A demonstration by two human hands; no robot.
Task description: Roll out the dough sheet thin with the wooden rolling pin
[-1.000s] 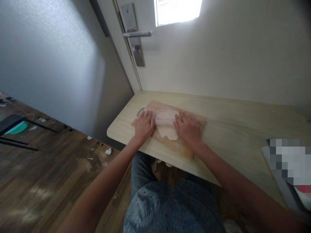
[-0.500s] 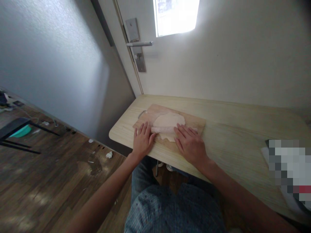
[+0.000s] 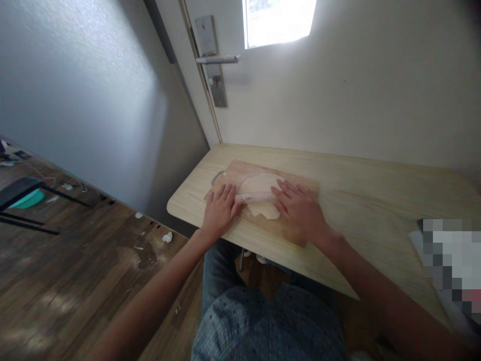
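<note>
A pale rolling pin lies across a thin, flattened sheet of dough on a wooden cutting board. My left hand rests on the pin's left end, its fingers stretched out and pointing away from me. Over the right end lies my right hand, fingers extended and slightly spread, a little blurred. Both pin ends are hidden under my hands. Some dough shows on the near side of the pin with an uneven edge. A metal handle sticks out at the board's left corner.
The board sits on a light wooden table against a white door with a lever handle. At the table's right lies a pixelated object. A black chair and a turquoise basin stand left on the floor.
Both hands and the rolling pin have shifted slightly away from me over the dough, the right hand more. More dough shows on the near side. The view has tilted down a little.
</note>
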